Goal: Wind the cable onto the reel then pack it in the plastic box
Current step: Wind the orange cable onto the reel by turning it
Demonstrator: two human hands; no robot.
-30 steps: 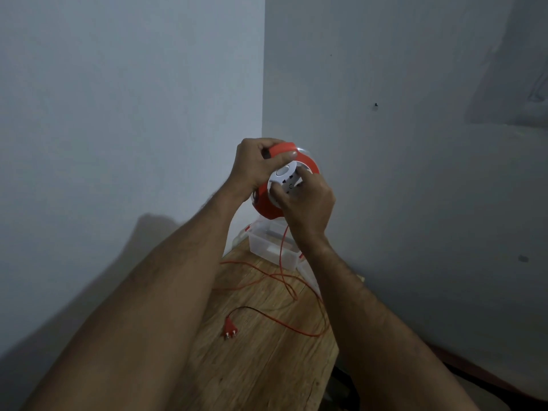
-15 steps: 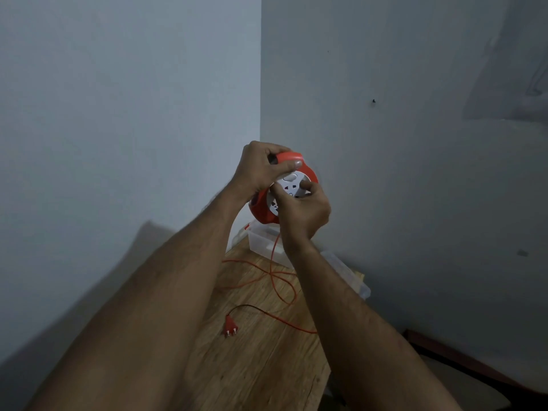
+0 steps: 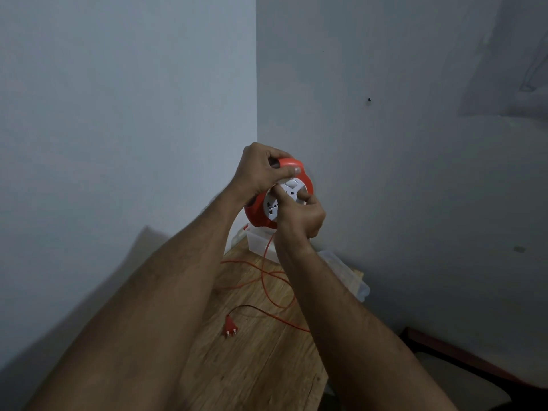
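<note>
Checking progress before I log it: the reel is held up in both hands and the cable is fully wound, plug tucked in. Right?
Not quite. The reel is held up in both hands, but the head view shows the cable looped loose on the table, its plug lying there.

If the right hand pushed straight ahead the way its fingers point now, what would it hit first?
The right hand already has its fingers on the white socket face of the orange reel, which the left hand grips. So the reel comes first, then probably the wall; depth is unclear.
</note>
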